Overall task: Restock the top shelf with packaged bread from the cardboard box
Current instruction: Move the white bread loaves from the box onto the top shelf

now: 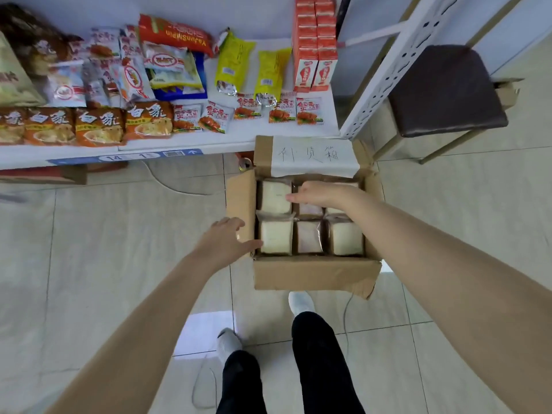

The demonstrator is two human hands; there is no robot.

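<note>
Pale tiled floor (104, 249) under a white snack shelf (209, 141). The left hand (225, 239) spreads its fingers wide at the cardboard box (313, 273) flap. The right hand (319, 194) lays nearly straight fingers on a bread pack (274, 201).

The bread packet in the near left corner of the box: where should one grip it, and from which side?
Likely from above, pinching the loose wrapper seam at its far edge: the bread packet lies flat, hemmed by the cardboard box wall and neighbouring packets.
</note>
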